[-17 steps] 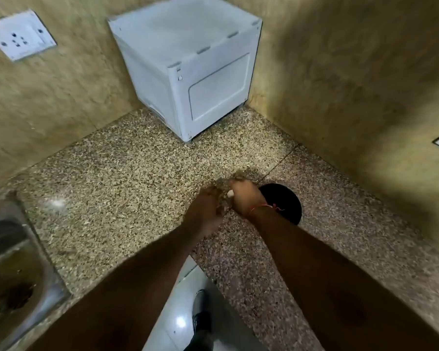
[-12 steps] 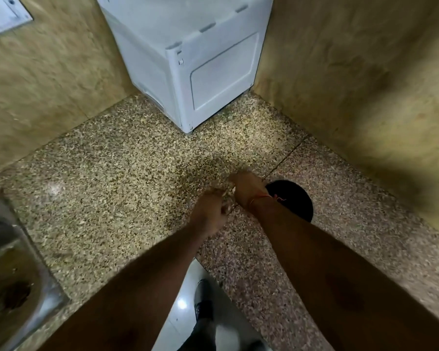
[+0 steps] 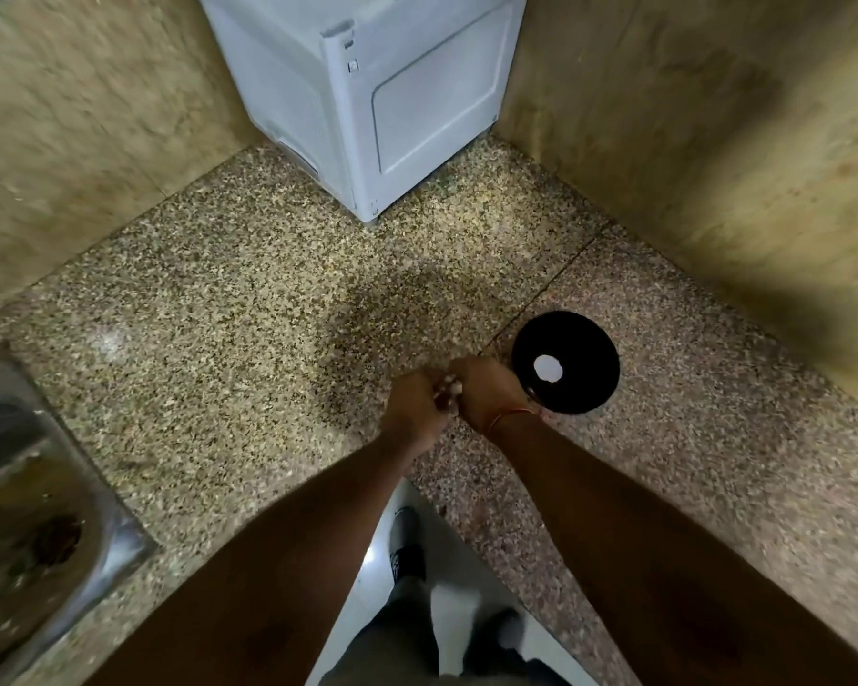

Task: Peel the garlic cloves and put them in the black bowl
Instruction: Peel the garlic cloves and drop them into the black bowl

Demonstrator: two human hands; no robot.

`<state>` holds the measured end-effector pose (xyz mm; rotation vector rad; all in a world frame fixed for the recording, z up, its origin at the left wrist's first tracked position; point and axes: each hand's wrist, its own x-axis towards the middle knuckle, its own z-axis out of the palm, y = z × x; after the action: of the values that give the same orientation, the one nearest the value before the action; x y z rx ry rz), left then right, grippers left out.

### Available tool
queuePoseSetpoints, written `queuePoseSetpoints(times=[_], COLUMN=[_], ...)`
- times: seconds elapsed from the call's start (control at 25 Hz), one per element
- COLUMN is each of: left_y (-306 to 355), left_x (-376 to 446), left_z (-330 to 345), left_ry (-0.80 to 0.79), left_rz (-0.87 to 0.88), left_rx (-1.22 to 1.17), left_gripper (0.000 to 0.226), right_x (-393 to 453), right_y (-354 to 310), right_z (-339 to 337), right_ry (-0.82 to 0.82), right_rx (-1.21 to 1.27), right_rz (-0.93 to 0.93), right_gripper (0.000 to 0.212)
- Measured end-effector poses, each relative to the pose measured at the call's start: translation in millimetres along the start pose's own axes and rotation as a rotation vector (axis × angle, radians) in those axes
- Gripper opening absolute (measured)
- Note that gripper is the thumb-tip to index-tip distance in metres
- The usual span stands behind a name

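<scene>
While the left hand (image 3: pixel 413 407) and right hand (image 3: pixel 488 392) stay pressed together, fingers curled on a garlic clove (image 3: pixel 451 388) between them, the view has dropped. The black bowl (image 3: pixel 565 362), just right of the hands on the granite counter (image 3: pixel 229 309), is now unobstructed and shows one pale peeled clove (image 3: pixel 548 368) inside. Peeling appears ongoing; transfer pending.

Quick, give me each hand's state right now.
Left hand: fingers curled, pinching the garlic clove.
Right hand: fingers curled, pinching the same garlic clove.
</scene>
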<state>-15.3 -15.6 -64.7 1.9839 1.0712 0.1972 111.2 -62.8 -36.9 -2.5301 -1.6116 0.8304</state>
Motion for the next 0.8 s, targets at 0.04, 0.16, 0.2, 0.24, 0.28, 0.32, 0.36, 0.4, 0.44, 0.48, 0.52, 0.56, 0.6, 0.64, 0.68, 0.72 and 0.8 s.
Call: queuePoseSetpoints(times=[0.04,0.16,0.2,0.24,0.28,0.32,0.36,0.4,0.44,0.48,0.52,0.56,0.6,0.64,0.68,0.72,0.8], left_y=[-3.1,-7.1,-6.7,-2.7,1.5,7.1,11.8,17.5,21.0,25.1,29.5,35.0,40.9,45.6,48.7,51.5,53.3], left_x=[-9.0,-36.9,-46.0,-56.3,-66.0,-75.8,-83.8,-91.3,-96.8,-101.7,-105.7,-111.4,-117.0,-122.3,-126.9,-131.6,-139.3], left_z=[7.4,32.0,40.7,49.6,58.9,68.7,80.2,91.5,104.2,114.3,122.5,130.8,137.7,143.1,148.5,152.4,158.8], left_ry=[0.001,-0.018,-0.012,-0.002,0.000,-0.014,-0.036,-0.049,-0.046,-0.039,-0.035,-0.050,-0.071,-0.101,-0.124,-0.135,-0.145], left_rz=[0.007,0.089,0.112,0.125,0.112,0.084,0.046,0.012,-0.021,-0.052,-0.088,-0.133,-0.188,-0.243,-0.281,-0.288,-0.236], left_rx=[-0.045,-0.091,-0.059,-0.052,-0.078,-0.129,-0.189,-0.244,-0.287,-0.311,-0.352,-0.422,-0.530,-0.620,-0.672,-0.662,-0.637], left_gripper=[0.013,0.009,0.006,0.005,0.005,0.008,0.010,0.012,0.013,0.011,0.009,0.007,0.004,0.003,0.004,0.006,0.010], right_x=[-16.2,-66.1,-80.7,-96.5,-110.5,-123.3,-134.9,-144.5,-153.9,-161.0,-167.2,-174.6,-181.0,-186.5,-191.7,-195.7,-203.6], right_y=[4.3,24.6,33.2,43.7,55.1,65.9,76.6,87.9,97.8,108.2,117.3,127.8,137.5,146.2,153.4,160.3,170.6], right_z=[7.3,33.1,40.5,46.7,52.3,56.2,59.2,63.0,65.1,69.1,72.1,74.9,77.5,79.4,80.5,83.1,86.7], right_ry=[0.021,0.092,0.112,0.142,0.162,0.178,0.181,0.179,0.187,0.209,0.239,0.262,0.265,0.251,0.232,0.225,0.216], right_rx=[0.031,0.208,0.279,0.345,0.392,0.418,0.432,0.444,0.469,0.503,0.541,0.576,0.609,0.649,0.689,0.723,0.789], right_rz=[-0.001,0.022,0.039,0.056,0.077,0.096,0.119,0.141,0.155,0.159,0.157,0.160,0.167,0.176,0.183,0.181,0.165], right_gripper=[0.012,0.016,0.016,0.016,0.016,0.015,0.014,0.013,0.015,0.019,0.023,0.027,0.029,0.030,0.031,0.032,0.037])
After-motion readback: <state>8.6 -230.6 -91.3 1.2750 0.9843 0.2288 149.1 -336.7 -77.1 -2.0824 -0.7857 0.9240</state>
